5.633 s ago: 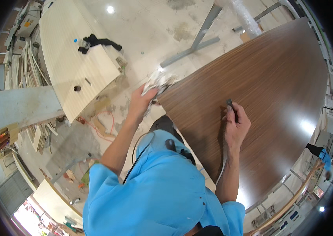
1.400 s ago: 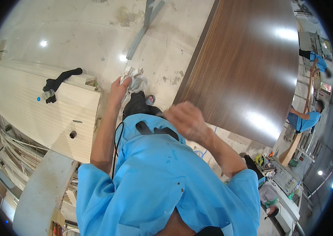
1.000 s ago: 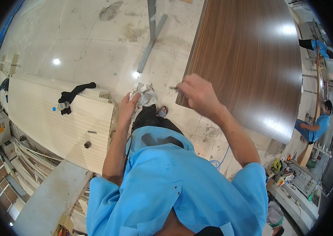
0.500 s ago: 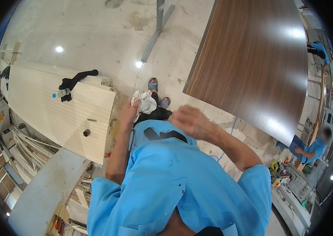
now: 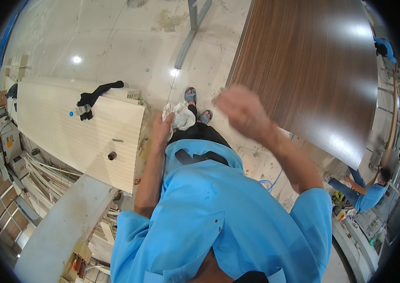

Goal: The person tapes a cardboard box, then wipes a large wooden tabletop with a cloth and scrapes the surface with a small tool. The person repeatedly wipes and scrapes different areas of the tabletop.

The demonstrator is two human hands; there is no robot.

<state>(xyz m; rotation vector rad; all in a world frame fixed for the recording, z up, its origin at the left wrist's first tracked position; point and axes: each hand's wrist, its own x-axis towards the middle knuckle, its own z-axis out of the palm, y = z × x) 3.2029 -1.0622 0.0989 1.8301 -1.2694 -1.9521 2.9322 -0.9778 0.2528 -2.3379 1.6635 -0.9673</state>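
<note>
A crumpled white cloth (image 5: 182,117) is bunched in my left hand (image 5: 163,126), which is closed around it in front of my legs. To the right, my right hand (image 5: 243,111) is raised beside the near left corner of a dark brown wood-grain board (image 5: 303,70). Motion smears its fingers, so I cannot make out whether anything is in them. Whether that hand touches the board is also unclear.
Left of me lies a cream panel (image 5: 77,137) bearing a black cloth (image 5: 100,93), a clear bottle (image 5: 83,110) and a small dark cylinder (image 5: 111,155). A metal stand (image 5: 188,49) is on the floor ahead. Another person (image 5: 370,193) sits at the right.
My right hand has risen away from my body, up and to the right toward the brown board. The left hand still grips the white cloth. The whole view has shifted slightly.
</note>
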